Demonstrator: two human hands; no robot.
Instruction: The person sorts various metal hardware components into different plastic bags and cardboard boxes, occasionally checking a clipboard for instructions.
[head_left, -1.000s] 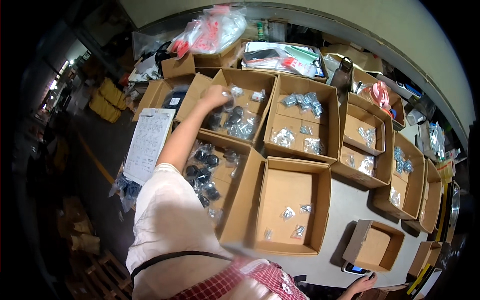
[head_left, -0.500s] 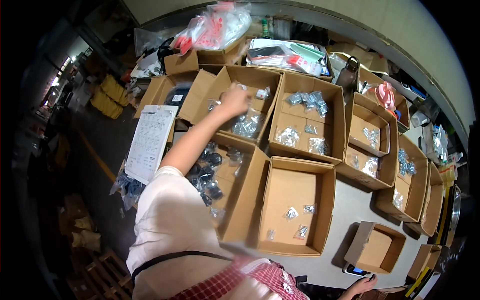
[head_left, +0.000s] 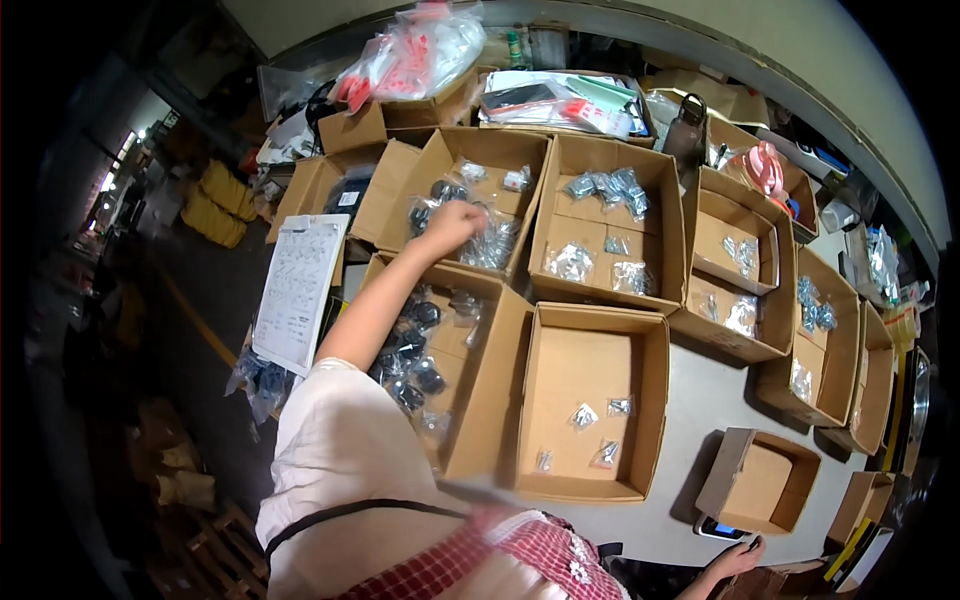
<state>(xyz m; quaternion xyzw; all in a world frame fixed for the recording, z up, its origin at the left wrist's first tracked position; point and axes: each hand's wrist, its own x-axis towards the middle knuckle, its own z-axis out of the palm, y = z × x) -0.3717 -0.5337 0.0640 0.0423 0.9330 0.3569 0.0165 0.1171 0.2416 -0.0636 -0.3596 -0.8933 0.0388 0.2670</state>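
My left hand [head_left: 452,228] reaches into an open cardboard box [head_left: 540,190] at the back left. Its fingers are curled closed just above clear plastic bags of small metal parts [head_left: 490,243]; what they pinch, if anything, cannot be made out. Dark round parts in bags [head_left: 445,190] and two small bags with white pieces [head_left: 472,171] lie around it. At the lower right, my right hand [head_left: 736,560] has its fingers closed near a small dark thing, too small to name. It is just below a small cardboard box [head_left: 768,475] resting on a scale [head_left: 718,527].
In front stands a shallow box [head_left: 590,360] with several small hardware bags. A box of black parts [head_left: 410,350] sits under my left arm. More boxes of bagged hardware [head_left: 610,190] line the table rightward. A written sheet [head_left: 300,285], bottle [head_left: 686,130] and plastic bags [head_left: 415,50] surround them.
My left hand has moved down and slightly left inside the back left box, uncovering the bags behind it. My right hand stays beside the small box. The view has shifted slightly.
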